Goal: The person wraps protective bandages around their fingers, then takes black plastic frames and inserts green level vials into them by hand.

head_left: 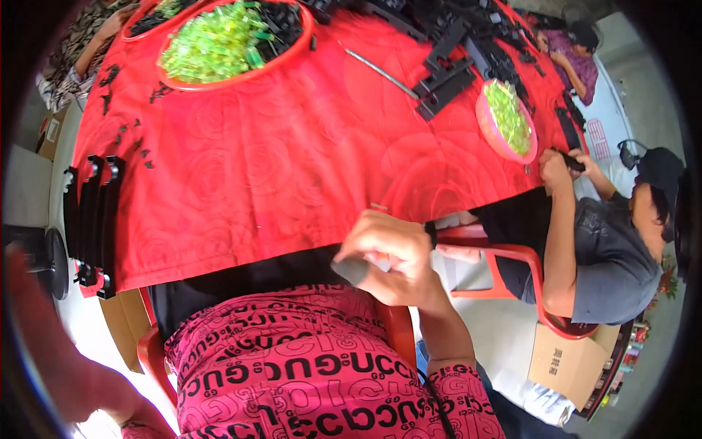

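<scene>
My right hand [391, 256] is raised over my lap, just in front of the table's near edge. Its fingers are curled in, and a dark grey cover [352, 271] sits on the tip of one digit. Whatever the fingers may hold is hidden. At the far left my left hand [33, 300] is a reddish blur close to the camera, so its fingers cannot be made out. Nearest to it on the table's left edge lie several long black bars [108, 212] with shiny ends. Red patterned cloth [285, 161] covers the table.
A red basin [219, 86] holds yellow-green clear pieces and black parts; a pink bowl [528, 155] holds similar pieces. Black parts [442, 88] and a metal rod [380, 73] lie at the back. A co-worker [614, 249] sits at right, a black part in hand. A cardboard box [567, 358] stands below.
</scene>
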`<state>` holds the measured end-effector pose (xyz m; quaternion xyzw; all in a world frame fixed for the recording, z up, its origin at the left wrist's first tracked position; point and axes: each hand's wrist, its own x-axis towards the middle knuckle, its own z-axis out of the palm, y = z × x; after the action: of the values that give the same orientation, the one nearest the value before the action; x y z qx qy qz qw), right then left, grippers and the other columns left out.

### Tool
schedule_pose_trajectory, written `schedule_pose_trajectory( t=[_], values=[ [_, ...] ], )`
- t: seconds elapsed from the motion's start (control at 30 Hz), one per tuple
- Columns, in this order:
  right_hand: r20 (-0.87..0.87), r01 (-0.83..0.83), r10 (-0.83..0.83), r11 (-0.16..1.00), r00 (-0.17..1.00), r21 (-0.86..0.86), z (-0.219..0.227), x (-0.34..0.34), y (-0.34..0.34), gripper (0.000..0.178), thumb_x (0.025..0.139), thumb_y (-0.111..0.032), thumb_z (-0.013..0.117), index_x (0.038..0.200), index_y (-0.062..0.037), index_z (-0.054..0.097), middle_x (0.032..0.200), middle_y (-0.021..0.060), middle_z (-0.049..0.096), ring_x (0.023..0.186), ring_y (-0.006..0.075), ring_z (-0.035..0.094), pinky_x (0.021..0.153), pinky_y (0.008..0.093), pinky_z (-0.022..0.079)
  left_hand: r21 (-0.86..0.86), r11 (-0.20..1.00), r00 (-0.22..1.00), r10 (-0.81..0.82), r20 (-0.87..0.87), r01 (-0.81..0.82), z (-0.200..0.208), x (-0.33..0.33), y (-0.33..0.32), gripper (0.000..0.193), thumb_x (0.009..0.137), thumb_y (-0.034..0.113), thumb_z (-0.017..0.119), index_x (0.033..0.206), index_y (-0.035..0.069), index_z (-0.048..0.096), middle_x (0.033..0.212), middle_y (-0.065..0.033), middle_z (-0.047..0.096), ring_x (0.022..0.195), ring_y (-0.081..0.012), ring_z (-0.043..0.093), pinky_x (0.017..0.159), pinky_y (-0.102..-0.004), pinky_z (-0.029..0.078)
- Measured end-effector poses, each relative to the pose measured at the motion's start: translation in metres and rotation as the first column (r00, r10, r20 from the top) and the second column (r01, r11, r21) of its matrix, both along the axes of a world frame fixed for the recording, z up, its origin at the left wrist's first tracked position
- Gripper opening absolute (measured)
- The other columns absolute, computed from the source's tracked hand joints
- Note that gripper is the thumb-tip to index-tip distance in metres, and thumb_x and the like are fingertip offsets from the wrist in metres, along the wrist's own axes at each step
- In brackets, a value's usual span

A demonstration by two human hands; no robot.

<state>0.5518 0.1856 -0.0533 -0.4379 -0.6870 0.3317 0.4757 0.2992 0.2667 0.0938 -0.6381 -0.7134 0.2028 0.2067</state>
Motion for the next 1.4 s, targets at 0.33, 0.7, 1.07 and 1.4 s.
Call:
schedule_pose_trajectory(
  t=[0.33, 0.7, 1.07, 1.4],
  values=[
    [-0.110, -0.094, 0.068, 0.962, 0.992, -0.257, -0.057, 0.006, -0.032, 0.015, 0.085, -0.008, 0.076, 0.096, -0.0021, 0.069, 0.080, 0.0104, 0.067, 0.072, 0.0260, 0.066, 0.063, 0.0366, 0.050, 0.273, 0.790, 0.367, -0.521, 0.771, 0.549, -0.169, -0.039, 0.003, 0.047, 0.099, 0.017, 0.060, 0.143, 0.002, 0.055, 0.150, -0.0211, 0.050, 0.141, -0.0363, 0.046, 0.118, -0.0455, 0.033],
    [0.071, -0.149, 0.226, 0.817, 0.971, -0.557, -0.069, 0.005, -0.037, 0.020, 0.087, -0.019, 0.061, 0.097, -0.0023, 0.063, 0.075, 0.0211, 0.065, 0.076, 0.0426, 0.066, 0.070, 0.0545, 0.049, 0.232, 0.822, 0.442, -0.492, 0.750, 0.521, -0.173, -0.039, 0.002, 0.050, 0.099, 0.018, 0.057, 0.145, 0.001, 0.053, 0.153, -0.0208, 0.048, 0.143, -0.0373, 0.044, 0.120, -0.0464, 0.030],
    [0.113, -0.098, 0.194, 0.819, 0.974, -0.565, -0.058, 0.003, -0.032, 0.017, 0.088, -0.015, 0.063, 0.096, 0.0006, 0.065, 0.075, 0.0231, 0.066, 0.078, 0.0426, 0.066, 0.070, 0.0512, 0.050, 0.269, 0.823, 0.427, -0.506, 0.750, 0.501, -0.173, -0.038, 0.001, 0.048, 0.096, 0.014, 0.060, 0.142, 0.002, 0.057, 0.150, -0.0209, 0.051, 0.141, -0.0375, 0.047, 0.119, -0.0461, 0.033],
    [0.133, -0.086, 0.185, 0.840, 0.974, -0.535, -0.058, 0.000, -0.032, 0.016, 0.090, -0.014, 0.063, 0.096, 0.0010, 0.064, 0.076, 0.0228, 0.066, 0.076, 0.0416, 0.066, 0.069, 0.0502, 0.050, 0.282, 0.826, 0.402, -0.499, 0.768, 0.489, -0.174, -0.040, 0.001, 0.049, 0.093, 0.010, 0.062, 0.141, 0.004, 0.059, 0.150, -0.0209, 0.051, 0.140, -0.0373, 0.048, 0.118, -0.0459, 0.034]
  ],
)
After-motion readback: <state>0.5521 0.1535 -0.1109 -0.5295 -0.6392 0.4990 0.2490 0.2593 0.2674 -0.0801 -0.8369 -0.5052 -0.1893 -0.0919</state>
